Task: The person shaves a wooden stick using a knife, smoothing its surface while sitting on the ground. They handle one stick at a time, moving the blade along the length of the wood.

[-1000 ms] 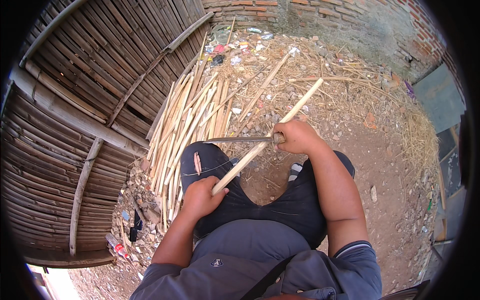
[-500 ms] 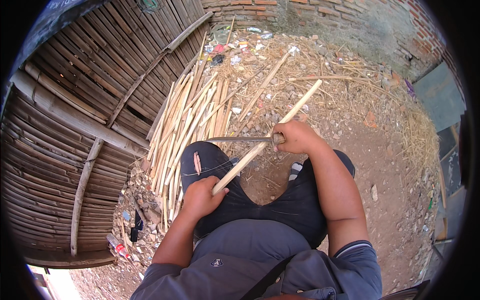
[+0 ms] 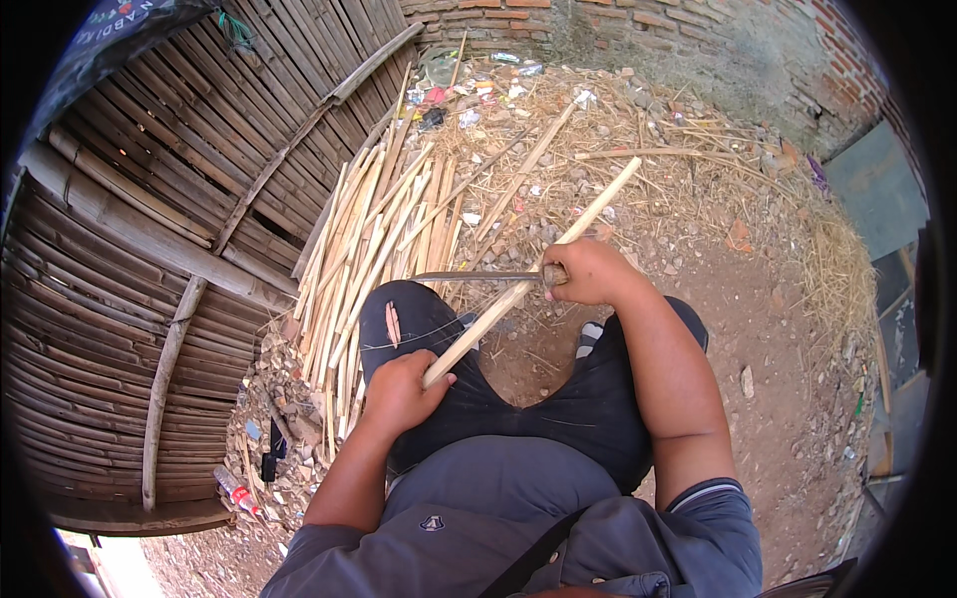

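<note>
A long pale strip of split bamboo or wood (image 3: 488,328) slants across my lap, its far end up and to the right. My left hand (image 3: 406,387) is closed round its near end, above my left thigh. In my right hand (image 3: 588,272) is the handle of a long-bladed knife (image 3: 469,276). The blade points left over my left knee, crossing the strip about midway. My right fingers wrap the handle close against the strip; whether they also touch the strip I cannot tell.
A heap of similar pale strips (image 3: 367,239) lies left of my knees. Beside it rises a bamboo slat wall (image 3: 130,369). Dry straw and litter (image 3: 638,120) cover the ground toward a brick wall (image 3: 688,40). A plastic bottle (image 3: 237,492) lies at lower left; grey panels (image 3: 872,189) stand at right.
</note>
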`<state>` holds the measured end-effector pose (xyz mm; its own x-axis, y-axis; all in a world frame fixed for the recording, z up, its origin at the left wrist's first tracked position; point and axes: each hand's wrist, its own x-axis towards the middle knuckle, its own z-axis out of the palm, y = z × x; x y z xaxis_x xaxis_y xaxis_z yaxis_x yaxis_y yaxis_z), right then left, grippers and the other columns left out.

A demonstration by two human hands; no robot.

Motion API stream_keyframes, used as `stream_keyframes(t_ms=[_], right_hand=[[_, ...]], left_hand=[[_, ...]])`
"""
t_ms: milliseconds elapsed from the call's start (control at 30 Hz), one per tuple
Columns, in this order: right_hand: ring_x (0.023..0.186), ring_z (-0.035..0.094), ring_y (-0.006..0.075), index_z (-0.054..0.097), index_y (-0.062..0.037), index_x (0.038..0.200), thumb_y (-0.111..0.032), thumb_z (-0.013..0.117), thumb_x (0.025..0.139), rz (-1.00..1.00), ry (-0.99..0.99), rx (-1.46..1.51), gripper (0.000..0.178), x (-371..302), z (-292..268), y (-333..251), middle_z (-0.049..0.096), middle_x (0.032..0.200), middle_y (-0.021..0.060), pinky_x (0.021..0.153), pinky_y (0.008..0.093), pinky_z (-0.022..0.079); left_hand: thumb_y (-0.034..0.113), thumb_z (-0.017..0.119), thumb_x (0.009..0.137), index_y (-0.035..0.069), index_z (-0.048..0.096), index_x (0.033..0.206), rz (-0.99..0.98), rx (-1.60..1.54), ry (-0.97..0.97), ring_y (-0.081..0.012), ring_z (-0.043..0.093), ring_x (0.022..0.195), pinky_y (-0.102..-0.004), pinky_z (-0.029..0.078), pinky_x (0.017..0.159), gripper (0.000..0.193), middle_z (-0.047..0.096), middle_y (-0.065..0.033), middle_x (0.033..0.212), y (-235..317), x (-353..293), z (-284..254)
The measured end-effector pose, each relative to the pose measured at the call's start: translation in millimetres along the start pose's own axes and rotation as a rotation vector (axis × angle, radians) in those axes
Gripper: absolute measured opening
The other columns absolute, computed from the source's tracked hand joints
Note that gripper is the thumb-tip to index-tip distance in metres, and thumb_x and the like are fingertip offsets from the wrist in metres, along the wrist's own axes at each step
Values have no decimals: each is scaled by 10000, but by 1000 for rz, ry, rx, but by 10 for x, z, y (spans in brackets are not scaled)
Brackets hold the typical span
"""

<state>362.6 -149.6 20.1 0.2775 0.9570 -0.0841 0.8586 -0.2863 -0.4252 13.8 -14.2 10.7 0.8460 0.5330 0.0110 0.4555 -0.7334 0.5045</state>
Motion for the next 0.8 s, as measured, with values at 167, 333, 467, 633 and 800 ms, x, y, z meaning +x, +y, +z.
stream_keyframes(t_ms=[167,333,467,633,800], right_hand=[[997,758,398,742,-89,1199,-371,892,833,34,-29,-30,486,-23,-48,-77,776,976,183,848,503,580],[993,759,397,743,-95,1195,-377,890,834,20,-13,-32,481,-23,-25,-45,776,975,181,844,505,581],[992,759,398,747,-94,1186,-377,890,831,20,-6,-47,476,-28,-55,-77,776,979,182,844,505,582],[991,758,402,750,-94,1181,-370,889,827,18,-2,-30,470,-26,-46,-55,778,986,184,842,506,583],[992,757,401,749,-96,1187,-367,887,827,19,-2,-27,471,-27,-33,-36,776,978,182,840,503,583]], left_hand=[[345,848,906,62,745,998,22,7,18,-434,741,838,-507,577,743,315,754,-198,886,-18,-4,3],[367,835,919,69,735,1002,9,9,-6,-442,742,871,-531,582,775,325,760,-207,919,3,-2,-17],[370,833,921,71,735,1007,-14,3,-18,-440,741,880,-529,582,780,326,760,-205,927,-4,-4,-14],[358,838,917,66,741,1010,-4,-6,-6,-431,743,864,-513,580,763,321,758,-198,915,-1,-7,-7],[356,833,919,64,732,1002,-3,-5,-13,-441,742,878,-529,583,779,320,760,-205,924,0,-1,-14]])
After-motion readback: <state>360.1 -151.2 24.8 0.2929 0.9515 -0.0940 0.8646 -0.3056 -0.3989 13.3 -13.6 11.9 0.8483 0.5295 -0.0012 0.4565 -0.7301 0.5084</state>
